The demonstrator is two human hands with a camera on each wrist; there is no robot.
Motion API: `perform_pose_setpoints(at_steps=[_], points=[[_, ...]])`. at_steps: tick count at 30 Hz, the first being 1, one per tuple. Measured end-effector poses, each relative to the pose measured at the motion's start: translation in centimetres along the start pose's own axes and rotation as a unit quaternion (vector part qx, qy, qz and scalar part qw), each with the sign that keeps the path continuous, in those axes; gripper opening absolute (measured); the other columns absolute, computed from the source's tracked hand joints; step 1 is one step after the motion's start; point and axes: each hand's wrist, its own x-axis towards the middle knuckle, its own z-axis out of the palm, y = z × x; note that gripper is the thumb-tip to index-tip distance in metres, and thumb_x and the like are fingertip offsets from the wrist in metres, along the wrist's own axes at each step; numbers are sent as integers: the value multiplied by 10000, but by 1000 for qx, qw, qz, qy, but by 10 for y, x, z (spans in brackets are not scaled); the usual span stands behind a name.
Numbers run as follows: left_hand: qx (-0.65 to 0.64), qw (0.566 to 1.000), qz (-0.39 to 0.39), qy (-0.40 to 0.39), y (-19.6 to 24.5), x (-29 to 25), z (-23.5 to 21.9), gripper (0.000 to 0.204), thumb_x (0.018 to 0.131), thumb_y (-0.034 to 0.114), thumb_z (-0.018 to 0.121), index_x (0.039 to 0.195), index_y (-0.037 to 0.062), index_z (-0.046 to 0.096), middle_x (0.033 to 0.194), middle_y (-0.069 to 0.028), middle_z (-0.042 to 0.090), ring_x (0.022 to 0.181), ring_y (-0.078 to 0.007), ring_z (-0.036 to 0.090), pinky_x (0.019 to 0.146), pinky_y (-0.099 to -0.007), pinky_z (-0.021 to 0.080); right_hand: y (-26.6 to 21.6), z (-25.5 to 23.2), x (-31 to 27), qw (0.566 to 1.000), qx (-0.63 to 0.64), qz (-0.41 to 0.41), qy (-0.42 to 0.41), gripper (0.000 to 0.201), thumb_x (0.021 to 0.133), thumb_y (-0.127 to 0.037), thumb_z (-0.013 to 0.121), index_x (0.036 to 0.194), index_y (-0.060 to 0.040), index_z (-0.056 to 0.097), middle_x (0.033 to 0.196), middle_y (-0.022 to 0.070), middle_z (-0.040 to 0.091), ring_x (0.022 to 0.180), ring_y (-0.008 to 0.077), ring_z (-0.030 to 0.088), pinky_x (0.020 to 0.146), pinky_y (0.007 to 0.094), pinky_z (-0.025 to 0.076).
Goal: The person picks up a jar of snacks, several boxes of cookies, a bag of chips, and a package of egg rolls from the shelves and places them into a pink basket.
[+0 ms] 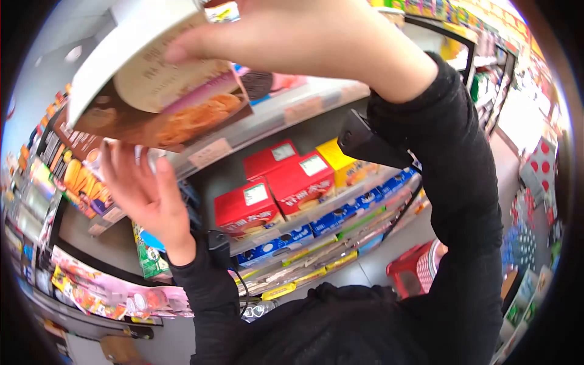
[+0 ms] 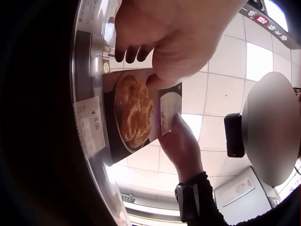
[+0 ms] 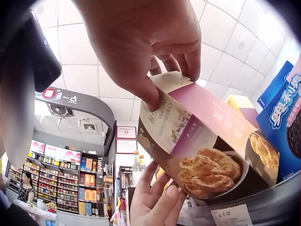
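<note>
A brown-and-cream pastry box (image 1: 201, 121), with curled pastries pictured on its front, is tilted at the edge of the upper shelf. My right hand (image 1: 292, 36) grips it from above, thumb on the front and fingers over the far side in the right wrist view. Below the box's lower end, my left hand (image 1: 149, 198) has its fingers spread and loosely extended, with the fingertips right at the box. The right wrist view shows this left hand (image 3: 157, 200) beside the box's lower corner, palm up. Beside the box stands a blue cookie box (image 3: 287, 117).
A price tag (image 2: 90, 125) sits along the shelf edge. Red boxes (image 1: 249, 207) and a yellow box (image 1: 340, 161) stand on the shelf below, with blue packs (image 1: 277, 246) under them. More snack boxes (image 1: 85, 182) are at left. A red basket (image 1: 404, 277) is on the floor.
</note>
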Motion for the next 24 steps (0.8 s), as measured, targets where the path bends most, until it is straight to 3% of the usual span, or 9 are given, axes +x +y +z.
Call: perform_pose_setpoints(at_steps=[2,3,8,10,12,14,20,22,24], points=[[-31,999,23,-21,9,2,12,672,824,61,601,1355,-18,197,1276,-187,379,1177,-258,389,973,-385,304,0,-15,-16,988,-46,-129,69,385,782,-72,577,1090,71,394,994,262,498,942,403,506,803,413,416],[-31,999,22,-18,12,0,18,668,822,56,605,1353,-23,207,1243,-164,393,1125,-234,409,936,-357,329,-4,-21,-22,989,-62,-112,68,385,782,-72,577,1090,71,394,994,262,498,942,403,506,803,413,416],[123,987,-69,-78,1,-28,19,548,805,128,677,1221,-61,376,841,-74,560,782,-140,532,727,-221,419,-22,-57,-41,982,-101,148,-59,408,746,-335,602,1017,-31,580,955,145,604,866,297,586,731,353,470],[1,987,-87,-135,8,-38,45,482,794,101,682,1162,-57,413,835,-93,602,762,-153,576,712,-225,463,-38,-86,-64,954,-110,259,-100,451,731,-440,612,988,-72,654,939,98,646,835,255,618,702,329,491],[-84,962,-137,-219,19,-57,77,565,762,-31,654,1248,-38,365,1166,-160,524,1009,-204,545,896,-324,426,-82,-115,-117,924,-117,351,-92,411,718,-408,631,921,-53,673,883,114,650,800,265,624,683,336,496],[-123,940,-153,-278,23,-82,112,628,740,-73,650,1280,-36,330,1246,-174,455,1061,-228,521,925,-344,411,-93,-133,-158,952,-213,221,-11,323,669,-258,684,853,2,640,787,156,614,796,298,607,684,357,489],[-113,842,-210,-484,58,-173,220,454,669,-33,731,1081,-53,540,1038,-122,598,942,-181,570,831,-286,440,-156,-186,-291,923,-220,312,46,521,663,-101,654,1138,4,465,1046,154,541,1013,300,535,862,351,447],[-122,786,-119,-595,65,-198,254,607,622,49,774,1149,-10,479,1053,-128,574,935,-220,569,836,-320,436,-190,-206,-326,882,-170,439,30,570,675,-121,658,1183,7,434,1110,154,520,1065,303,509,911,349,425],[-168,755,-132,-620,94,-220,292,560,631,21,721,1134,-9,478,1056,-145,564,951,-249,567,841,-325,433,-223,-226,-353,817,-140,559,-30,743,656,-120,709,1303,-26,356,1159,142,501,1098,290,487,916,356,404]])
